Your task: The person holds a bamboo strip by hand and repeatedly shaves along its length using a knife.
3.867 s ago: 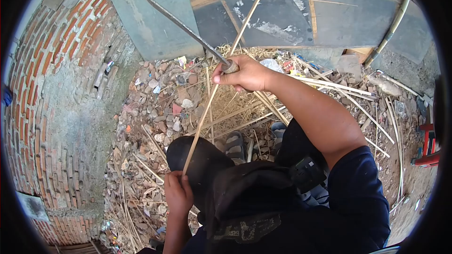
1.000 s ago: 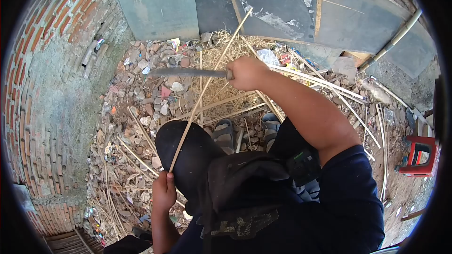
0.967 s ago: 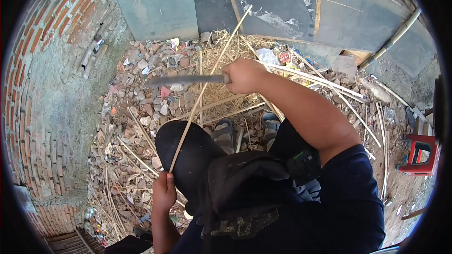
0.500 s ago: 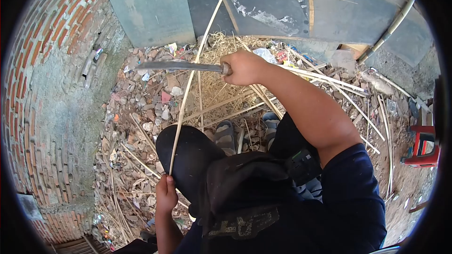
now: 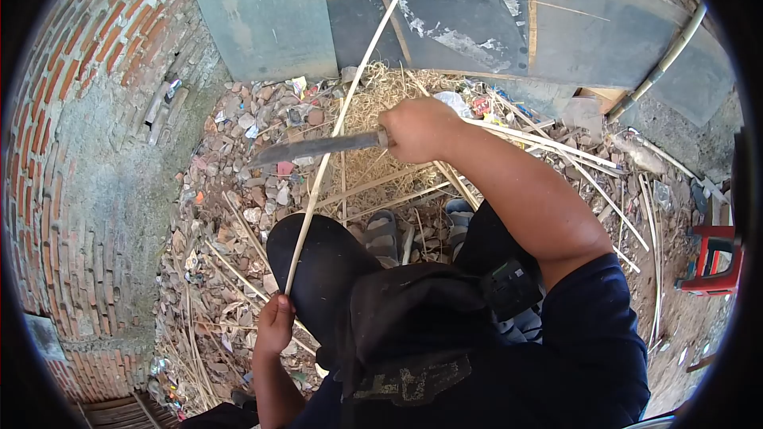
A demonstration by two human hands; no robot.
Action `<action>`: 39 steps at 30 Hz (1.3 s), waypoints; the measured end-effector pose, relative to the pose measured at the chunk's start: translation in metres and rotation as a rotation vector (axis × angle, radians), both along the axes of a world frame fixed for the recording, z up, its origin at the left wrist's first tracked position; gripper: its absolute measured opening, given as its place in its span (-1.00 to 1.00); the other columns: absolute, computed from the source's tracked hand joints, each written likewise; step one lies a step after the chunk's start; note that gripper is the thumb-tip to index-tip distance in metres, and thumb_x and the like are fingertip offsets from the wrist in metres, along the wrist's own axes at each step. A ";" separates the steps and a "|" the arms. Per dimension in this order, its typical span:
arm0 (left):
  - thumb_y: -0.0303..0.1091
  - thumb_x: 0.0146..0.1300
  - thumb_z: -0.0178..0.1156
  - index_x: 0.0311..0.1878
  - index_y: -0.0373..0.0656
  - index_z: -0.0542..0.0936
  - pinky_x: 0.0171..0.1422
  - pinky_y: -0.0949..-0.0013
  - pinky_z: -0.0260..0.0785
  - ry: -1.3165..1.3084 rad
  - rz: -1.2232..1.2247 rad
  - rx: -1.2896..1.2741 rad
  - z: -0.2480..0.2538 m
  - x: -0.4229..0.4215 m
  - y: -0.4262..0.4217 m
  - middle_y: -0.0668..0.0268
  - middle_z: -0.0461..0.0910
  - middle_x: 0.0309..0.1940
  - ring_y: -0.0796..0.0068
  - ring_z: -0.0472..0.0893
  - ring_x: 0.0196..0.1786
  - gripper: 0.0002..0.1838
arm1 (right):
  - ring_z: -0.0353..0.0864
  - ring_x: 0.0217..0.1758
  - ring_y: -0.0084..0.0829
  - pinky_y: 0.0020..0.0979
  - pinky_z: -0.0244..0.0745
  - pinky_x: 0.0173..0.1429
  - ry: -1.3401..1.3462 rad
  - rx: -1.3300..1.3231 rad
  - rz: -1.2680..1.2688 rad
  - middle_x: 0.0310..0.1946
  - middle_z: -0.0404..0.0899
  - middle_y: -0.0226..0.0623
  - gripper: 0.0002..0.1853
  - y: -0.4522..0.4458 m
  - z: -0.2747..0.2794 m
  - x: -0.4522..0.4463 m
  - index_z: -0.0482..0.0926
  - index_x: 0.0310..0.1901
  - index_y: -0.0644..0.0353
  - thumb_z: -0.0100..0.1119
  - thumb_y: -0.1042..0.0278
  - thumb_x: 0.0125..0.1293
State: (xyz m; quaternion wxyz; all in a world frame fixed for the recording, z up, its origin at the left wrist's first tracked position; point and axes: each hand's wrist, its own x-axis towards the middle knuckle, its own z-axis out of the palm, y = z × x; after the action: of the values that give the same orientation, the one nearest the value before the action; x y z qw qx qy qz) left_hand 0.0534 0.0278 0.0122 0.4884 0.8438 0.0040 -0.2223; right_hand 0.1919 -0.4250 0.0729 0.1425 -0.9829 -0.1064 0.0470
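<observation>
My left hand [image 5: 275,324] is closed around the lower end of a long pale bamboo strip [image 5: 337,129]. The strip slants up and away over my dark-clothed knee [image 5: 318,258], its far end in front of the grey panels. My right hand [image 5: 415,129] grips the handle of a machete [image 5: 314,148], most of the handle hidden in the fist. The blade points left and crosses the strip above its middle; I cannot tell whether the edge touches it.
Fine shavings [image 5: 381,95] and more bamboo strips [image 5: 548,143] lie on rubble-strewn ground [image 5: 238,151]. A brick wall [image 5: 95,175] rises on the left, with grey panels [image 5: 461,28] ahead. At the right edge stands a red plastic object [image 5: 711,262]. My sandalled feet [image 5: 381,234] are below.
The machete has shifted down along the strip toward me, its tip now tilted lower. My left hand still holds the strip's near end. The whole view has shifted slightly.
</observation>
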 end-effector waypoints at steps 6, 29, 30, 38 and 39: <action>0.12 0.64 -0.10 -0.33 -0.14 0.49 -0.45 0.51 0.07 0.084 0.011 -0.024 0.005 0.003 0.000 0.54 0.32 -0.62 0.72 0.24 -0.55 -0.46 | 0.74 -0.17 -0.04 -0.05 0.62 -0.05 0.168 0.153 0.080 -0.36 0.72 -0.11 -0.73 0.013 -0.006 -0.004 0.71 -0.29 0.11 0.32 0.13 0.04; 0.02 0.66 -0.10 -0.38 -0.18 0.48 -0.36 0.42 0.22 -0.236 0.023 0.130 -0.012 -0.006 -0.008 0.45 0.39 -0.56 0.63 0.35 -0.46 -0.47 | 0.76 -0.20 -0.22 0.07 0.32 0.36 -0.406 -0.218 0.194 -0.39 0.71 -0.25 -0.83 0.009 0.001 -0.010 0.65 -0.19 0.06 0.30 0.29 0.18; 0.03 0.66 -0.11 -0.38 -0.14 0.46 -0.37 0.45 0.20 -0.239 0.015 0.120 -0.015 -0.006 -0.006 0.49 0.37 -0.56 0.67 0.32 -0.46 -0.49 | 0.75 -0.25 -0.22 0.08 0.30 0.34 -0.369 -0.241 0.164 -0.43 0.70 -0.27 -0.80 0.009 0.012 -0.012 0.63 -0.19 0.05 0.33 0.27 0.15; 0.00 0.66 -0.10 -0.39 -0.21 0.48 -0.33 0.39 0.26 -0.195 0.037 0.095 -0.010 -0.005 -0.010 0.43 0.40 -0.56 0.60 0.37 -0.44 -0.46 | 0.74 -0.24 -0.08 0.00 0.55 -0.13 -0.068 -0.019 0.271 -0.42 0.70 -0.19 -0.73 -0.003 0.034 -0.021 0.61 -0.17 0.10 0.35 0.18 0.15; 0.00 0.66 -0.10 -0.40 -0.21 0.48 -0.33 0.39 0.26 -0.194 0.039 0.104 -0.009 -0.005 -0.010 0.43 0.41 -0.56 0.60 0.37 -0.44 -0.46 | 0.74 -0.24 -0.08 0.00 0.55 -0.12 -0.072 -0.013 0.302 -0.42 0.70 -0.19 -0.73 -0.004 0.035 -0.020 0.61 -0.17 0.10 0.35 0.18 0.16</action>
State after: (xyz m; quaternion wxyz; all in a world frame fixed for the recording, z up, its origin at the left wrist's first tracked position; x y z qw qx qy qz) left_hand 0.0483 0.0174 0.0035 0.4465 0.8852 -0.0155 -0.1295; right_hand 0.1720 -0.4291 0.1076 0.1236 -0.9577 -0.2579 0.0333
